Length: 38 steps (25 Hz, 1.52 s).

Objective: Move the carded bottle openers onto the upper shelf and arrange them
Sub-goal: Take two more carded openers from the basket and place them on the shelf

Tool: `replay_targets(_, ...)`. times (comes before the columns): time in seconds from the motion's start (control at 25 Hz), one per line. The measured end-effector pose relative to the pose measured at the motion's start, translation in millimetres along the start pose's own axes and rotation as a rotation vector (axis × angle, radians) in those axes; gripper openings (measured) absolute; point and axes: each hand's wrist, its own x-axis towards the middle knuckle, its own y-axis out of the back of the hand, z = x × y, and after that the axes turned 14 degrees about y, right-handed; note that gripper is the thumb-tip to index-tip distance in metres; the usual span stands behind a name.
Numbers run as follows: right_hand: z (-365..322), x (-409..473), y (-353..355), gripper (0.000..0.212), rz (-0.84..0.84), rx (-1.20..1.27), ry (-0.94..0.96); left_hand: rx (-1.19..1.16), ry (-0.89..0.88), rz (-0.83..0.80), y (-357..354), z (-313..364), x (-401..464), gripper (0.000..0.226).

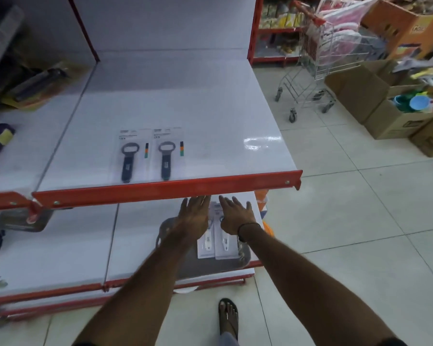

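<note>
A: Two carded bottle openers (151, 156) already sit on the upper shelf (210, 108); more carded openers (218, 242) lie below.

B: Left hand (194, 216) and right hand (235, 217) hover spread, each grip empty. Person should pinch card edges, lift flat.

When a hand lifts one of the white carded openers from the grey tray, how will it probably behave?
The white carded openers are thin flat cards, so one probably flexes a little. It looks light for its size. Lying flat and edge to edge on the grey tray, it will likely slide, not roll, and a fingertip may need to lift an edge.
</note>
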Motion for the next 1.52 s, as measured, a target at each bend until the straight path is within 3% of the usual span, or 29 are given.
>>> replay_targets(0.12,5,1,-4,0.057,0.122,-0.029,0.012,0.046,-0.017,0.012,-4,-1,6,0.067)
replay_targets(0.2,6,-6,-3,0.044,0.234,-0.072,0.051,0.067,-0.043,0.032,-1,-4,2,0.051)
replay_targets(0.32,-4,-23,9,0.033,0.363,0.009,0.095,-0.087,0.038,-0.008,21,-6,-7,0.026)
replay_targets(0.44,-24,-47,18,0.027,0.405,0.056,0.152,-0.229,0.161,-0.139,45,-6,-26,0.027)
replay_targets(0.52,-39,-69,22,0.025,0.442,-0.008,0.188,-0.246,0.157,-0.131,62,-5,-45,0.031)
replay_targets(0.6,-52,-91,31,0.026,0.514,-0.131,0.23,-0.201,0.13,-0.064,81,-2,-67,0.044)
replay_targets(0.72,-72,-125,58,0.027,0.666,-0.212,0.262,-0.152,0.122,0.163,118,4,-99,0.052)
replay_targets(0.84,-90,-150,98,0.015,0.879,-0.165,0.279,-0.253,0.034,0.484,172,13,-115,0.037)
replay_targets(0.96,-102,-159,152,0.01,1.071,-0.055,0.321,-0.376,-0.006,0.628,233,25,-101,0.045)
replay_targets(1.12,-99,-145,229,0.014,1.156,0.009,0.285,-0.472,0.086,0.608,289,36,-46,0.035)
replay_targets(1.28,-79,-116,277,0.026,1.109,0.023,0.233,-0.486,0.129,0.462,310,29,19,0.031)
replay_targets(1.52,-41,-49,299,0.025,0.981,0.059,0.125,-0.484,0.16,0.269,290,34,87,0.024)
